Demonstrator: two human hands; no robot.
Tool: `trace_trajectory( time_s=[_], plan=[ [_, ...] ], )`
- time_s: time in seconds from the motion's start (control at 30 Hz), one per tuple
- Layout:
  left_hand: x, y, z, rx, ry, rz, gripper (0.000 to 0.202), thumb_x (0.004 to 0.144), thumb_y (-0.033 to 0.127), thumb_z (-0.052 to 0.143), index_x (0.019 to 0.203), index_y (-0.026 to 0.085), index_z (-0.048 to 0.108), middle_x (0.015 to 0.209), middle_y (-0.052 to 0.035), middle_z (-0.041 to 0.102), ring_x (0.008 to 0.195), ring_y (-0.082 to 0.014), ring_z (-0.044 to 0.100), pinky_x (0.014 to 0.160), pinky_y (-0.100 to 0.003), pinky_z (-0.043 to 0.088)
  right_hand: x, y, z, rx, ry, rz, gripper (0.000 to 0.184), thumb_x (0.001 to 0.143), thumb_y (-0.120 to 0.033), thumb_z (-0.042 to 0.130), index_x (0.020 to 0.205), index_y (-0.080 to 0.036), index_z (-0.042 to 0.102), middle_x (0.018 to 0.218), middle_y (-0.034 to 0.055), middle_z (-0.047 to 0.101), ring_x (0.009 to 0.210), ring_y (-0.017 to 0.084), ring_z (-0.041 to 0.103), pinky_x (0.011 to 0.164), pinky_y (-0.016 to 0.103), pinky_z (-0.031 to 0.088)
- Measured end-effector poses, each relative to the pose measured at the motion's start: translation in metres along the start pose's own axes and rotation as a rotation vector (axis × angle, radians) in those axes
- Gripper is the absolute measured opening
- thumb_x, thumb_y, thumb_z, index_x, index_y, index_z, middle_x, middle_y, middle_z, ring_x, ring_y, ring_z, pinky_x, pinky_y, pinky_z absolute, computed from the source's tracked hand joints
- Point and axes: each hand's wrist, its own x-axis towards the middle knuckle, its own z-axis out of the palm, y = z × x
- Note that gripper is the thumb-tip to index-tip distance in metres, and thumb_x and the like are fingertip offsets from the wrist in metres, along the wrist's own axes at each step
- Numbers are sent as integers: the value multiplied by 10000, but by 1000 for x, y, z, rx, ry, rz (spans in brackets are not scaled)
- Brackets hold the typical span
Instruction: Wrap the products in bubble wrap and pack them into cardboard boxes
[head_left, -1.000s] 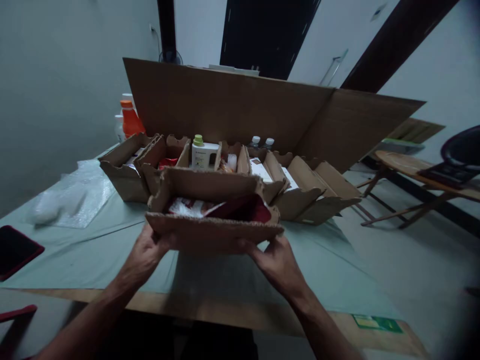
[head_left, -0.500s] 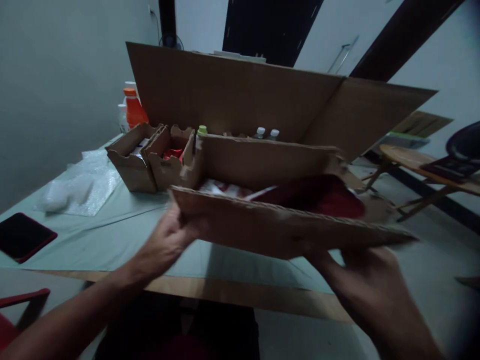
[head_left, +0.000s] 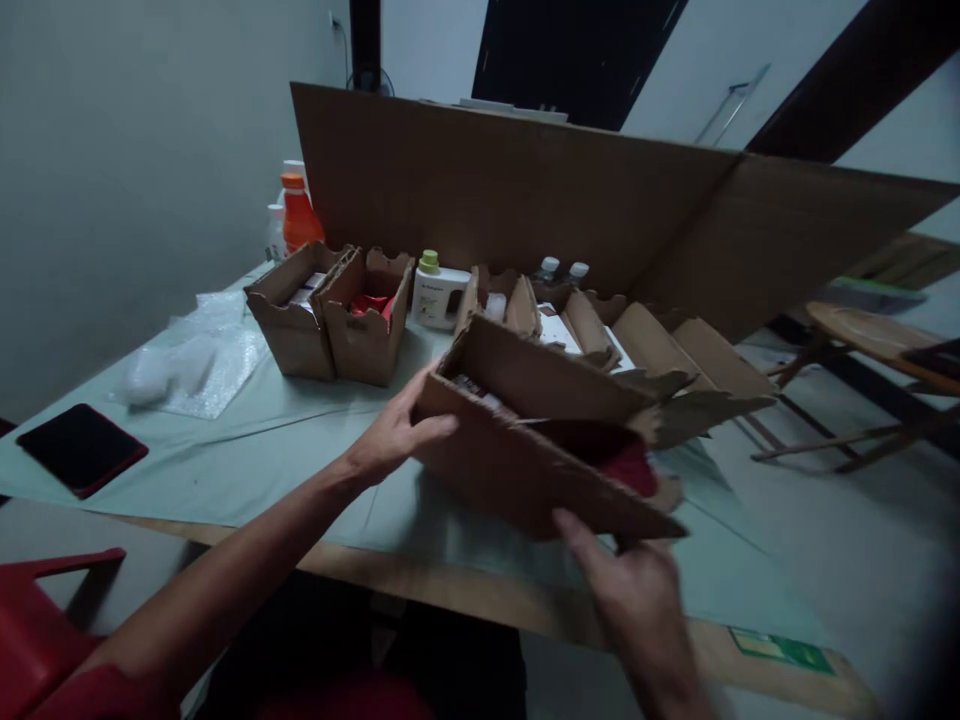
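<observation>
Between my two hands is an open cardboard box, tilted and close to the table's front edge. My left hand grips its left end, thumb on the near wall. My right hand holds the lower right corner, thumb against the near wall and the other fingers mostly hidden. Inside lies a dark red item, along with something pale and printed that I cannot make out. Behind the box stands a row of similar cardboard bins, among them one with a red packet in it.
A white bottle with a green cap stands between the bins. Orange bottle at the back left, bubble wrap and a dark tablet or phone on the left. A tall cardboard panel backs the table; a red stool is lower left.
The box has come lower and nearer, its right end swinging toward me, so the bins behind it show. My right hand has moved left with it. The view has shifted slightly.
</observation>
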Motion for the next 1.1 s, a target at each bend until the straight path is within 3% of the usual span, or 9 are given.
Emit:
trace_trajectory(
  time_s=[0.13, 0.27, 0.37, 0.43, 0.5, 0.6, 0.73, 0.97, 1.1],
  plan=[
    [-16, -26, -55, 26, 91, -162, 643, 765, 489, 741, 1302, 164, 603, 1350, -106, 636, 1308, -380, 506, 1119, -481, 395, -41, 2, 50, 144, -179, -22, 615, 828, -530, 655, 1323, -178, 559, 1250, 129, 679, 1158, 310, 641, 998, 465, 516],
    [-31, -30, -86, 69, 143, -198, 661, 774, 523, 708, 1304, 144, 601, 1368, -127, 622, 1340, -386, 478, 1150, -493, 360, -49, 13, 61, 141, -251, -134, 665, 867, -414, 640, 1467, -222, 424, 1434, 127, 556, 1313, 307, 535, 1088, 481, 446],
    [-60, -30, -73, 174, 318, -182, 663, 870, 500, 628, 1434, 187, 477, 1499, -124, 503, 1438, -334, 380, 1208, -486, 277, -33, 30, 56, 188, -245, -120, 684, 873, -408, 614, 1498, -226, 401, 1483, 130, 519, 1339, 313, 521, 1058, 451, 481],
    [-84, -36, -51, 221, 505, -237, 697, 902, 499, 593, 1502, 229, 363, 1555, -127, 422, 1468, -320, 342, 1208, -509, 276, -15, 38, 57, 239, -280, -70, 694, 852, -437, 627, 1483, -220, 438, 1455, 129, 554, 1286, 317, 573, 972, 412, 544],
    [-103, -45, -24, 250, 576, -292, 727, 920, 507, 561, 1543, 276, 265, 1612, -117, 321, 1495, -320, 293, 1207, -527, 282, 4, 41, 63, 297, -365, -13, 625, 816, -468, 656, 1382, -220, 564, 1313, 117, 668, 1148, 322, 664, 862, 393, 591],
    [-107, -59, 9, 284, 499, -254, 746, 957, 490, 501, 1580, 325, 126, 1685, -69, 114, 1548, -295, 132, 1247, -520, 194, 25, 40, 79, 405, -475, 49, 480, 766, -488, 702, 1171, -231, 699, 1077, 80, 767, 965, 317, 724, 775, 388, 610],
    [-79, -74, 28, 340, 409, -169, 720, 986, 458, 469, 1589, 318, 102, 1698, -55, 14, 1560, -286, 4, 1265, -527, 80, 34, 35, 100, 459, -467, 76, 488, 764, -523, 697, 1126, -196, 695, 1113, 100, 759, 984, 316, 715, 842, 415, 590],
    [-62, -86, 30, 382, 268, -54, 697, 1009, 506, 401, 1598, 321, 78, 1697, -69, 24, 1560, -290, 25, 1263, -522, 77, 17, 40, 123, 462, -438, 173, 592, 824, -490, 667, 1314, -171, 573, 1195, 142, 727, 1057, 291, 704, 866, 402, 578],
    [-67, -83, 15, 421, 98, 2, 985, 861, 674, 580, 1602, 316, 40, 1695, -103, -26, 1546, -380, -8, 1240, -596, 79, 12, 39, 127, 396, -413, 133, 553, 849, -487, 655, 1308, -186, 589, 1186, 135, 731, 1062, 295, 702, 855, 398, 577]
  ],
)
